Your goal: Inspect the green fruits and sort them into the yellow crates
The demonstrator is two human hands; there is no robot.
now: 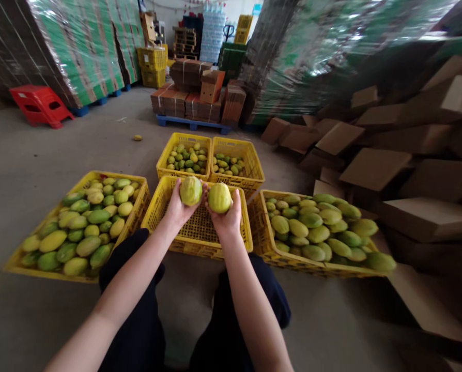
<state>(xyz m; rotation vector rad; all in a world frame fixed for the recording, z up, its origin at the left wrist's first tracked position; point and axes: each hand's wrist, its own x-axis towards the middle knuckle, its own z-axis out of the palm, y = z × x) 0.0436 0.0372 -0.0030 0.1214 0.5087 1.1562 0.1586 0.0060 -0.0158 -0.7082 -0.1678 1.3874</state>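
My left hand (179, 207) is wrapped round a yellow-green papaya (191, 191), seen end-on with faint ridges. A second papaya (219, 198), a little yellower, rests in my right hand (228, 219), its fingers curled round the side. Both fruits are held up side by side, slightly apart, over a yellow plastic crate (200, 247). The crate's slatted floor shows bare between my forearms. To the left stands a yellow crate (141, 211) heaped with green and yellow papayas (89, 246). On the right, another crate (267, 247) holds larger, longer papayas (319, 234).
Two more yellow crates (183, 137) (256, 164) with fewer fruits stand just beyond. One loose fruit (138, 138) lies on the floor. Flattened cartons (174, 106) sit on a blue pallet (194, 124). Cardboard boxes (374, 168) pile up at right; a red stool (41, 106) stands left.
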